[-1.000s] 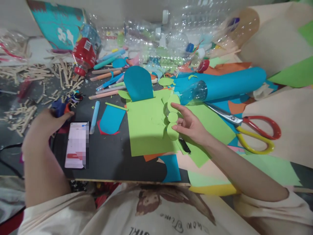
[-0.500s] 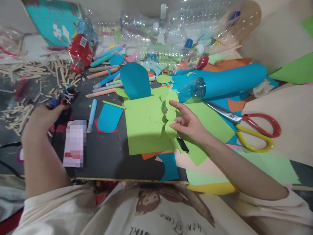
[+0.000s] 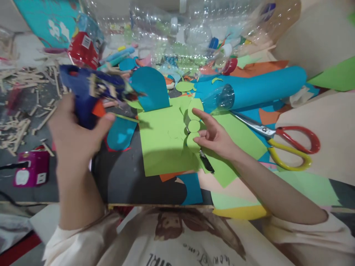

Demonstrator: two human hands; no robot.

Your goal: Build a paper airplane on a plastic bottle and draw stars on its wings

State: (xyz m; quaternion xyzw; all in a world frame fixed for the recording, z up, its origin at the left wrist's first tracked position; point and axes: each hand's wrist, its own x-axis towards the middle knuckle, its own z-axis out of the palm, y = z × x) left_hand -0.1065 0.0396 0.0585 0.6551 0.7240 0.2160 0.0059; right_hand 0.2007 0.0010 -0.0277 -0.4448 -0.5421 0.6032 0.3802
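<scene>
My left hand [image 3: 77, 138] is wrapped round a blue glue gun [image 3: 83, 94] with an orange trigger. It is raised, its blurred nozzle pointing right near a blue paper piece with a rounded top [image 3: 151, 88]. My right hand [image 3: 217, 136] pinches a light-green paper cutout [image 3: 194, 126] of rounded shapes, thumb and index finger on its right side. Under the cutout lies a light-green sheet [image 3: 159, 147]. A small tool with a black end [image 3: 206, 162] pokes out below my right fingers. Beyond them rests a clear plastic bottle piece [image 3: 219, 99].
Scissors with red and yellow handles [image 3: 267, 132] lie right of my right hand, below a blue roll [image 3: 269, 85]. Scattered wooden sticks [image 3: 20, 127] and a magenta box with a cord [image 3: 36, 168] are at left. Clear bottles [image 3: 199, 33] crowd the back.
My left hand has lifted the glue gun off the left of the table and brought it right. My left forearm now covers most of the phone. The right hand stays at the cutout.
</scene>
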